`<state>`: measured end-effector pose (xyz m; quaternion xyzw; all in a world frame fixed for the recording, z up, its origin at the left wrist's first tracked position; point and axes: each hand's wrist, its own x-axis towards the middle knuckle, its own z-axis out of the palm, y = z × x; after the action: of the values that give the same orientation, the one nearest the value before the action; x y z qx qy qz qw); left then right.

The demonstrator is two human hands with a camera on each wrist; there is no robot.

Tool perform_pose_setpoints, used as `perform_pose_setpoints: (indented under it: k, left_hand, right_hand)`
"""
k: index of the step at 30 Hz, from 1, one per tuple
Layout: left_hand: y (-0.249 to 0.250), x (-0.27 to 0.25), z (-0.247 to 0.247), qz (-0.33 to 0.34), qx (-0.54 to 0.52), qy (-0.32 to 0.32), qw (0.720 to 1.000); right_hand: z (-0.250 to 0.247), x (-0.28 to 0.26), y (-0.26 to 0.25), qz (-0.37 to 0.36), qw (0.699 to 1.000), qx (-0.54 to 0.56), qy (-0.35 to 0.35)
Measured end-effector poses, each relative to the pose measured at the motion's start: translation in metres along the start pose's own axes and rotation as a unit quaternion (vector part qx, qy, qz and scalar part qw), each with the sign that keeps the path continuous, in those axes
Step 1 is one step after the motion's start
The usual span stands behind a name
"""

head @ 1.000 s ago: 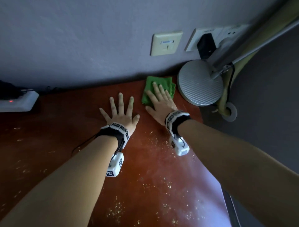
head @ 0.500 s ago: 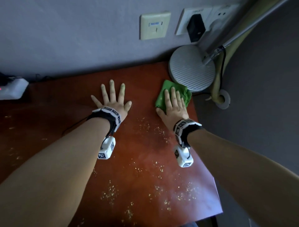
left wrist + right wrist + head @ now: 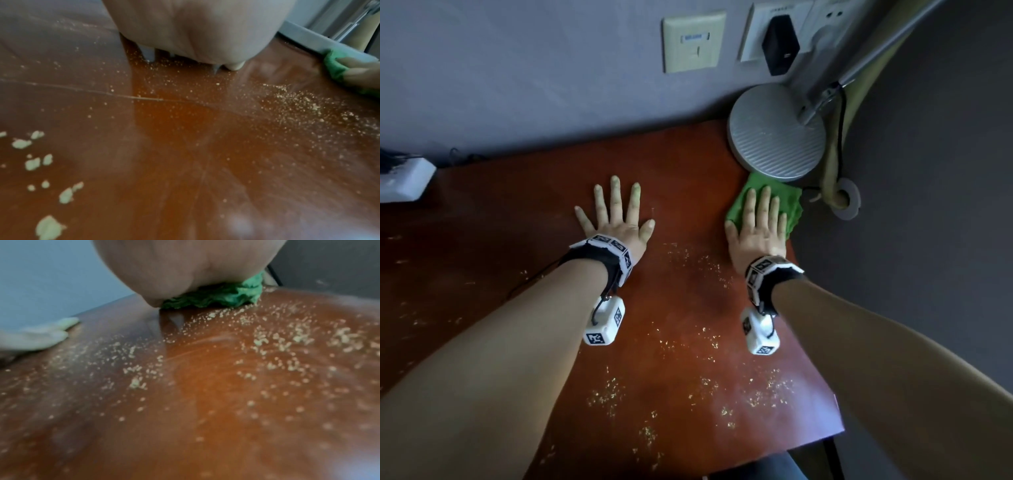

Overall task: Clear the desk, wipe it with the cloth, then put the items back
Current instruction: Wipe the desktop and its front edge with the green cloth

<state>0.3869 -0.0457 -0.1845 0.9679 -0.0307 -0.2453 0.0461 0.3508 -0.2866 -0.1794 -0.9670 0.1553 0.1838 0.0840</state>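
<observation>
Our right hand, fingers flat, has pushed the green cloth from the wall to beside the lamp base; left hand stays splayed on the desk, crumbs nearer us

Most of the green cloth lies hidden under the right hand — only its edges show. The power strip is cut off at the left edge, and both wrist views are blurred.

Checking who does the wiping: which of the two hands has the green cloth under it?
The right hand: it presses flat on the green cloth, while the left hand lies on bare red-brown desk.
</observation>
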Motion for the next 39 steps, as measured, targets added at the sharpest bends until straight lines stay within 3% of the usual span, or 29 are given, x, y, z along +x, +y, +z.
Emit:
perform_pose_setpoints:
  k: [3,4,7,10,12,16,20,22,24,26,28,32,35,37,39]
  left_hand:
    - [0.0,0.0,-0.001,-0.003,0.0,-0.006,1.0]
    - [0.002,0.0,-0.002,-0.008,-0.001,-0.012,1.0]
    - [0.006,-0.003,-0.002,-0.021,-0.005,-0.019,1.0]
    - [0.008,-0.015,0.002,-0.008,-0.004,-0.017,1.0]
    - [0.007,-0.025,0.004,-0.005,-0.006,-0.035,0.999]
    - [0.003,-0.038,0.005,0.002,0.001,-0.057,0.998]
    - [-0.001,-0.058,0.01,0.014,0.015,-0.067,0.998]
    - [-0.005,-0.071,0.019,0.018,0.029,-0.058,0.998]
    - [-0.007,-0.084,0.028,0.013,0.036,-0.046,0.998]
    - [-0.008,-0.093,0.035,0.009,0.024,-0.035,0.999]
    - [-0.006,-0.1,0.036,0.0,0.003,-0.039,0.999]
    - [0.0,-0.11,0.039,-0.017,-0.016,-0.062,0.998]
    - [0.002,-0.114,0.042,-0.023,-0.02,-0.07,0.997]
    - [0.001,-0.116,0.043,-0.021,-0.022,-0.071,0.997]
    - [0.001,-0.116,0.044,-0.019,-0.026,-0.065,0.997]
  right_hand:
    - [0.002,-0.008,-0.032,0.03,0.999,0.029,0.013]
    - [0.005,-0.013,-0.046,-0.002,1.0,0.022,0.001]
    - [0.016,-0.041,-0.073,-0.215,0.973,-0.055,-0.059]
    - [0.018,-0.047,-0.058,-0.283,0.952,-0.093,-0.077]
    - [0.014,-0.037,-0.034,-0.238,0.965,-0.087,-0.063]
    - [0.001,-0.016,0.017,-0.075,0.996,-0.029,-0.022]
    - [0.001,-0.02,-0.012,0.006,1.0,0.022,-0.01]
    - [0.01,-0.038,-0.046,-0.077,0.997,-0.006,-0.028]
    - [0.021,-0.065,-0.07,-0.233,0.968,-0.064,-0.067]
    - [0.029,-0.084,-0.065,-0.305,0.942,-0.102,-0.093]
    - [0.031,-0.082,-0.042,-0.288,0.949,-0.106,-0.077]
    - [0.017,-0.059,0.022,-0.136,0.989,-0.049,-0.027]
    - [0.012,-0.053,0.027,-0.063,0.998,-0.011,-0.028]
    - [0.017,-0.061,0.007,-0.066,0.997,-0.014,-0.034]
    - [0.027,-0.082,-0.014,-0.168,0.982,-0.066,-0.053]
